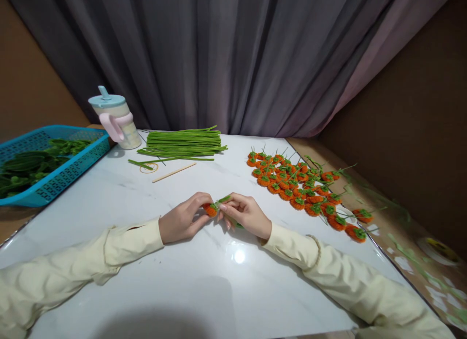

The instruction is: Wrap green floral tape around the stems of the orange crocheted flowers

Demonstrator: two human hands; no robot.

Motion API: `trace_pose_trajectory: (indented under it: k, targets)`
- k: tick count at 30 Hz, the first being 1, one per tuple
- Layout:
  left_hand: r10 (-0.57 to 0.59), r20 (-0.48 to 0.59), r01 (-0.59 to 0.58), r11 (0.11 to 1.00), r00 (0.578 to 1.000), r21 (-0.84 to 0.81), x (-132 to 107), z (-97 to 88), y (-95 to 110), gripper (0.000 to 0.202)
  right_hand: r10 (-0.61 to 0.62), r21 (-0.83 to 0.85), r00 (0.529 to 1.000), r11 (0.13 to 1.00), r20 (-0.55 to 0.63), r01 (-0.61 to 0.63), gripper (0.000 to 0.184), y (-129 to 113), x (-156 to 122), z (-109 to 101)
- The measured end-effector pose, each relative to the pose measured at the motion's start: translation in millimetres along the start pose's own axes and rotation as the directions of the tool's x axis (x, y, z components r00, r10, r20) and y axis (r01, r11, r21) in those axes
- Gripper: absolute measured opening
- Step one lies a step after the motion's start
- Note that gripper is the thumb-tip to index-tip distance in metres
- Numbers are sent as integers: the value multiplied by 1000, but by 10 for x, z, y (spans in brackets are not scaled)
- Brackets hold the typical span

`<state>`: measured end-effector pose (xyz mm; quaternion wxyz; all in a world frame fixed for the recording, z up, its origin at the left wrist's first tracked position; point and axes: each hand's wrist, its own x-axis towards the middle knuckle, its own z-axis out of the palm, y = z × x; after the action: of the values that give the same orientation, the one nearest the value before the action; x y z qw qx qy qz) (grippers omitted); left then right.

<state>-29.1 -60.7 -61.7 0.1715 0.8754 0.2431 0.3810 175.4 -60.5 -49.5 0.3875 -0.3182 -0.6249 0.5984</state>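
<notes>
My left hand [186,215] pinches a small orange craft fruit [210,209] with a green top, made of fuzzy wire like a little pumpkin or persimmon. Close against it, my right hand [250,215] has its thumb and forefinger closed on a green pipe cleaner [224,199] at the fruit's top. The fingertips of both hands nearly meet above the white table, and they partly hide where the green piece joins the fruit. Another bit of green shows under my right hand.
Finished orange fruits [284,178] crowd the table's right side. Green pipe cleaners [186,143] lie bundled at the back, near a wooden stick [174,172] and a rubber band [149,168]. A lidded cup [129,134] and a blue basket [47,195] of green pieces stand left.
</notes>
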Motion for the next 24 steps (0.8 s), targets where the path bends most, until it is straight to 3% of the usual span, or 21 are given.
trace_pose_trajectory:
  k: [12,24]
  targets:
    - [-45,13,44,998,999,44,-48,26,-31,29,-63,-58,994,997,-88,58,28,-15,-12,13]
    - [100,51,-110,957,994,268,16,-26,36,24,-97,-253,991,965,-90,71,25,2,-45,40]
